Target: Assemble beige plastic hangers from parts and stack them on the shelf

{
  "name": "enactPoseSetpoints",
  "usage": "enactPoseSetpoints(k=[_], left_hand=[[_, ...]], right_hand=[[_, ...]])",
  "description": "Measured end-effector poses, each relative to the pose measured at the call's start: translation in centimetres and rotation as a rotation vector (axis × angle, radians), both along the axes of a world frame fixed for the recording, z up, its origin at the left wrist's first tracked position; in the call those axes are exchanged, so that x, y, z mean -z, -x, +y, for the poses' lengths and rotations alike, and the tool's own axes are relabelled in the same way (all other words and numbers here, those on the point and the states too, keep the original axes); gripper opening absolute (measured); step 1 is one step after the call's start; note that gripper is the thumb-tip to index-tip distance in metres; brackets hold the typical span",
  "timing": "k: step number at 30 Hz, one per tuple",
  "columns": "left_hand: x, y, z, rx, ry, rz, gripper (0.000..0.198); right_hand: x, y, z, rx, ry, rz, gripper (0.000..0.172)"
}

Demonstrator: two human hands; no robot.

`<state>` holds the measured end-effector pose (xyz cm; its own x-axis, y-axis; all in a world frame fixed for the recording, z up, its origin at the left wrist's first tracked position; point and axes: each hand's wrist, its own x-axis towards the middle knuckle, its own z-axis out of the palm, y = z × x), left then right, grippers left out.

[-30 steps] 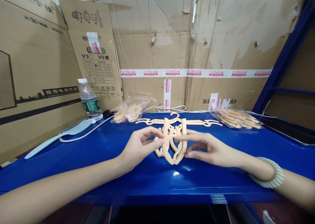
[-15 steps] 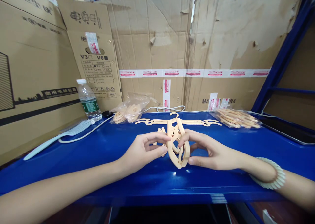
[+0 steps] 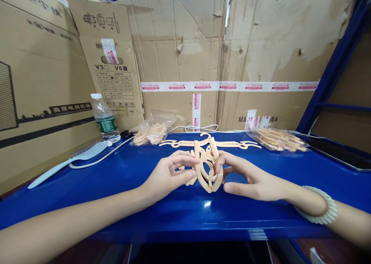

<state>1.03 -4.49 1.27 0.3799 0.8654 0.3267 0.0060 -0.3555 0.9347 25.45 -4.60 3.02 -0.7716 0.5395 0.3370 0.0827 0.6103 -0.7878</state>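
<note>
Between my hands is a beige plastic folding hanger [image 3: 203,183], its two arms bent up into a narrow V with the joint at the bottom. My left hand [image 3: 171,173] pinches the left arm between fingers and thumb. On the other side, the curled fingers of my right hand [image 3: 242,176] hold the right arm, with the thumb low beside it. Behind my left fingertips lie more beige pieces [image 3: 189,182], partly covered. Farther back, an unfolded hanger [image 3: 185,143] of the same colour lies spread out, its hook pointing away from me.
On the blue tabletop [image 3: 130,225] lie a pale blue hairbrush [image 3: 89,152], a water bottle [image 3: 106,119] and a bag of beige parts [image 3: 153,130] at left. At right are a bag of hangers [image 3: 278,138] and a dark tablet-like slab [image 3: 342,152]. Cardboard [image 3: 179,55] walls the back.
The folded hanger has turned and tipped slightly, so its inner curved pieces face me more openly and its bottom joint sits a little higher. Both hands stay on it, barely moved.
</note>
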Motion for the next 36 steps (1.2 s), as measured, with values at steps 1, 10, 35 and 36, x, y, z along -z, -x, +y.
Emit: enactPoseSetpoints(k=[1,10,35,36], left_hand=[[0.0,0.0,0.0,-0.002,-0.012,0.011,0.023],[-0.1,0.3,0.0,-0.028,-0.069,0.072,0.021],[0.1,0.8,0.7,-0.075,-0.224,0.279,0.025],[0.1,0.8,0.9,-0.095,-0.241,0.301,0.025]], right_hand=[[0.0,0.0,0.0,-0.005,0.000,0.001,0.016],[0.1,-0.2,-0.1,-0.002,-0.014,-0.009,0.018],[-0.5,-3.0,3.4,0.353,0.051,-0.109,0.046],[-0.3,-3.2,3.8,0.393,0.030,-0.151,0.047]])
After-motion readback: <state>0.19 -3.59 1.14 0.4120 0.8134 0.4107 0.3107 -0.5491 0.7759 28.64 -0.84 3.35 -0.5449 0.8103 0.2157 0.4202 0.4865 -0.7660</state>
